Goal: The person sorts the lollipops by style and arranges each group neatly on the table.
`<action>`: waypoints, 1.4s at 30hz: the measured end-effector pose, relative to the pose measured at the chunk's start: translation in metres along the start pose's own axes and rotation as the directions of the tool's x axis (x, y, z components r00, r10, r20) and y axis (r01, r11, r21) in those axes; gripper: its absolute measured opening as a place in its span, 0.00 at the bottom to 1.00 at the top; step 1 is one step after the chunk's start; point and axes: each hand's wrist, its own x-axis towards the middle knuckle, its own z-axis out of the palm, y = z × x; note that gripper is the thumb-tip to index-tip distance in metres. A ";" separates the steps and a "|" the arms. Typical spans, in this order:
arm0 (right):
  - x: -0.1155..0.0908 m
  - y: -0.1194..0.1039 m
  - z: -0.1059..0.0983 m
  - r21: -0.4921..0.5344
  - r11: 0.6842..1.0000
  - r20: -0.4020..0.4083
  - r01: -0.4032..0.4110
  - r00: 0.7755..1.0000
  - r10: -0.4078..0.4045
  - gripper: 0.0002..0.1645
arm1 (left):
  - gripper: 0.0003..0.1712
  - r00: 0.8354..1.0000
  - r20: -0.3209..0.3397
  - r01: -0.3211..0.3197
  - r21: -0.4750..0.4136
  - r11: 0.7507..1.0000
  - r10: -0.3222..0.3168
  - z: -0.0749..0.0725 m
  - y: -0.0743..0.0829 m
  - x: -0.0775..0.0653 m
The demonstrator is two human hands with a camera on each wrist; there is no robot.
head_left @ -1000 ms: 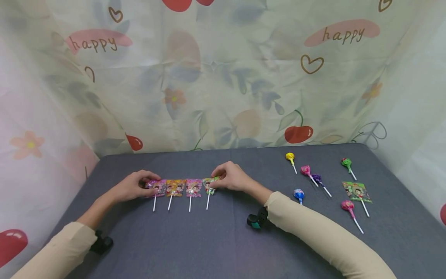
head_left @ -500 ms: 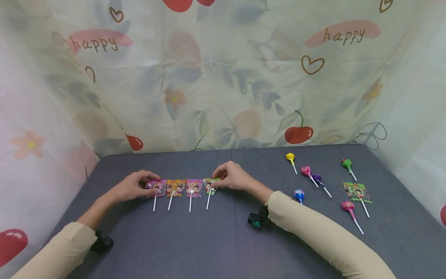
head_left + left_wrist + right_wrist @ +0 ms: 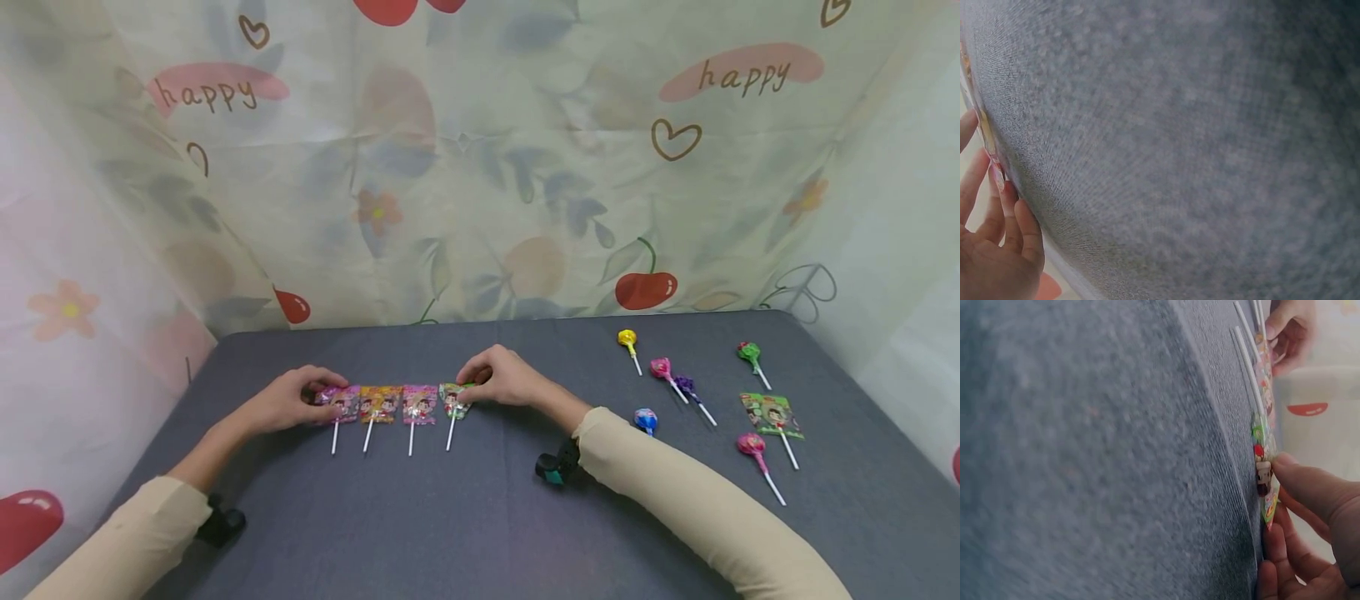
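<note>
Flat-wrapped lollipops lie side by side in a row on the dark grey tabletop, their white sticks toward me. My left hand (image 3: 288,400) pinches the outer edge of the purple-pink lollipop (image 3: 345,405) at the row's left end. At the right end, my right hand (image 3: 504,379) pinches the green lollipop (image 3: 452,402) by its wrapper. In the right wrist view the thumb (image 3: 1300,478) lies over the green wrapper, with the other fingers curled at its far edge. Between the hands lie an orange lollipop (image 3: 380,404) and a pink lollipop (image 3: 419,405).
Several loose lollipops lie at the right: a yellow one (image 3: 627,338), a purple one (image 3: 686,385), a blue one (image 3: 646,420) beside the right sleeve, and a flat green one (image 3: 772,414) among them. A printed curtain (image 3: 480,183) hangs behind the table (image 3: 450,533).
</note>
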 end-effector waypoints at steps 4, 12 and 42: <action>0.002 0.002 -0.002 0.018 1.000 0.026 0.019 0.999 -0.019 0.13 | 0.24 1.000 0.005 0.012 -0.003 1.000 -0.012 -0.001 0.003 0.000; 0.006 0.007 -0.005 0.030 0.998 0.056 0.052 0.997 -0.054 0.12 | 0.24 1.000 0.006 0.022 0.005 1.000 -0.022 -0.001 0.005 0.000; -0.061 0.015 -0.090 0.158 0.987 -0.053 -0.031 0.998 0.039 0.19 | 0.24 1.000 0.001 0.008 0.000 1.000 -0.008 0.000 0.001 0.001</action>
